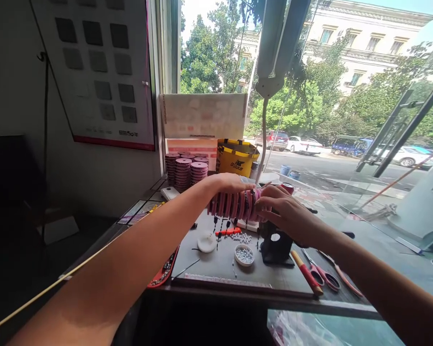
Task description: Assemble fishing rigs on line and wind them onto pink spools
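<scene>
A row of pink spools (231, 205) lies sideways above the work board, beside a black stand (277, 247). Short black cords with dark ends hang below the spools. My left hand (233, 182) reaches over the top of the row and holds it from above; most of its fingers are hidden. At the right end of the row, my right hand (278, 204) has its fingers curled against the last spool. Under the spools are a white dish of small pale beads (244, 255), loose beads (242, 237), a white round lid (207, 243) and an orange-red tool (228, 231).
Stacked pink spools (183, 174) and a yellow bucket (237, 156) stand behind. Scissors (323, 274) and a red-and-yellow stick (306, 273) lie right of the board (216, 271). A red tray (164, 274) sits left. A window with a lamp arm (264, 134) is ahead.
</scene>
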